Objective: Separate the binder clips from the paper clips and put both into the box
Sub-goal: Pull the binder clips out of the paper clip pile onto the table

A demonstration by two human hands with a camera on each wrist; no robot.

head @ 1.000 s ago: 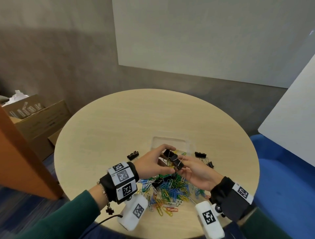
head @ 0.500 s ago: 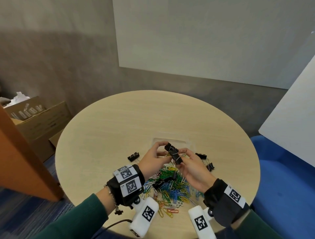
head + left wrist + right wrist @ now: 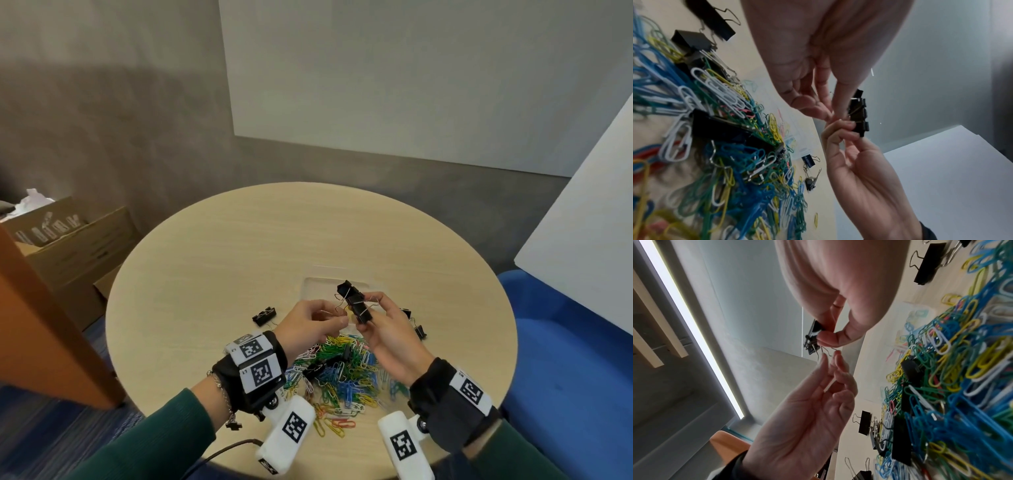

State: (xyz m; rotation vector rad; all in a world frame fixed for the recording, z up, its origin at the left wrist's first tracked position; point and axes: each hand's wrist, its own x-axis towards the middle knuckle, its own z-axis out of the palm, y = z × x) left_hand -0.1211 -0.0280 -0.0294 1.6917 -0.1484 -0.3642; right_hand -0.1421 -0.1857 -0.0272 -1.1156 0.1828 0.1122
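Note:
My right hand (image 3: 387, 329) grips a cluster of black binder clips (image 3: 354, 303) clamped together, lifted above the table. My left hand (image 3: 308, 323) pinches a thin wire loop sticking out of that cluster's left side. In the left wrist view the binder clips (image 3: 858, 113) sit between both hands' fingertips. The clear plastic box (image 3: 318, 284) lies on the table just behind the hands. A heap of coloured paper clips (image 3: 342, 373), with several black binder clips mixed in, lies under the wrists.
One loose binder clip (image 3: 263, 315) lies left of the hands, and others (image 3: 419, 330) lie to the right. The round wooden table (image 3: 239, 257) carries all of this. Cardboard boxes (image 3: 68, 246) and an orange panel (image 3: 34, 325) stand at left, a blue seat (image 3: 565, 359) at right.
Both hands have risen and moved farther from me with the binder clip cluster. My left hand has drawn back to the cluster's left side, onto a wire loop.

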